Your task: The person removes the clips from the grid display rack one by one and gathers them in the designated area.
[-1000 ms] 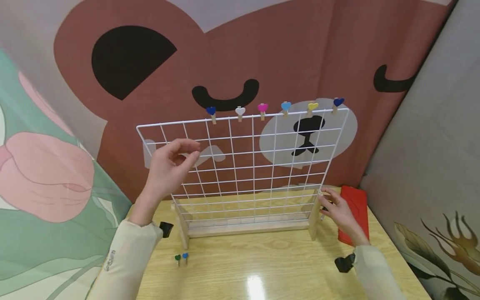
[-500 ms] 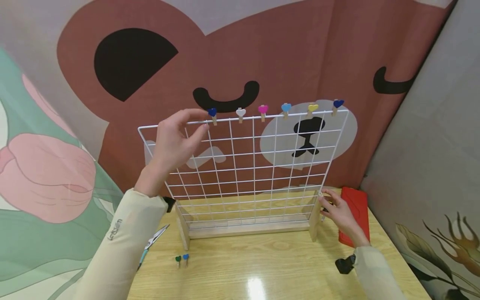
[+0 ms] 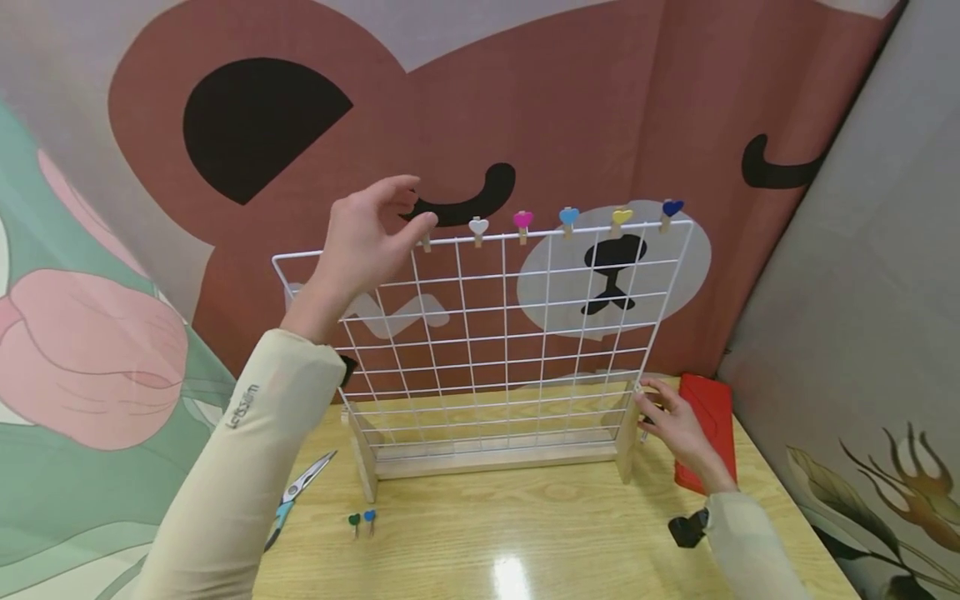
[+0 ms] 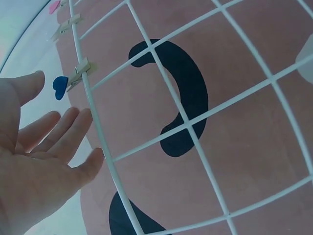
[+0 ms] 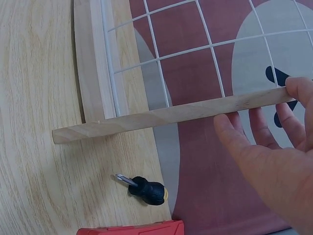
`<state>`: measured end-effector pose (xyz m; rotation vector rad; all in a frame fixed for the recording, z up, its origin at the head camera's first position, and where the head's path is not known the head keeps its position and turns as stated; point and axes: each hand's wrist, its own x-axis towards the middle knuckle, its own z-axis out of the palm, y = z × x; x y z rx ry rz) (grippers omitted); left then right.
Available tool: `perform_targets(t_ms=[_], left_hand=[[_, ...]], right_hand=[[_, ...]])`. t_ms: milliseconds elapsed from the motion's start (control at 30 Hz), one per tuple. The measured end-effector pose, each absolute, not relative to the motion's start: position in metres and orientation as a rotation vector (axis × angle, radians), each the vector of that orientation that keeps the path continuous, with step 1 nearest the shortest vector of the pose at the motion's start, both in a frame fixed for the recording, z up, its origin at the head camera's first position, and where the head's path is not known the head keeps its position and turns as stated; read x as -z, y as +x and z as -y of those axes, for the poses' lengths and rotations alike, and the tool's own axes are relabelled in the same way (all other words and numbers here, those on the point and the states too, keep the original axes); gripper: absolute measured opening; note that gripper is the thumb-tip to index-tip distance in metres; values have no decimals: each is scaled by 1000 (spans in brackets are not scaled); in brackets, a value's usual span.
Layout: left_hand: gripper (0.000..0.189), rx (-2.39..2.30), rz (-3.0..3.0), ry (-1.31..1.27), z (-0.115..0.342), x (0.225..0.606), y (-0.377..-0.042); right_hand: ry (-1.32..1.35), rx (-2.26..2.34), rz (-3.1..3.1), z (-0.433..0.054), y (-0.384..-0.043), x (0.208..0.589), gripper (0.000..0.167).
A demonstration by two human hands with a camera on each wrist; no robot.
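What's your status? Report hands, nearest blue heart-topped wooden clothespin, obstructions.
Left hand beside blue heart-topped wooden clothespin, not gripping. Right hand holding pale wooden side post. Clothespin clipped to white wire grid. No obstruction visible.

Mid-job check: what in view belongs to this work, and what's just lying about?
In the job: wire grid, wooden stand, six heart clips on the grid, probably also the loose green clip and blue clip.
Lying about, apparently: screwdriver, teal-handled scissors, red case.
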<state>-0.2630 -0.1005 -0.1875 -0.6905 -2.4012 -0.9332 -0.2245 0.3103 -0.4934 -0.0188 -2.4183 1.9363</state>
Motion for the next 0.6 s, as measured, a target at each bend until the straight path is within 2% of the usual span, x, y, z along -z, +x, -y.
perform_targets(t_ms=[267,433,600], left_hand=[[51,883,2577,-677,98,183,-270],[35,884,2528,-721,97,184,-269],[29,901,2499,-662,101,186,-267]], right_hand=[[-8,-1915,2453,-309,-223,491,56],[-6,-1897,2471,-308,-224,492,55],[-20,-1894,2476,-309,-227,493,55]])
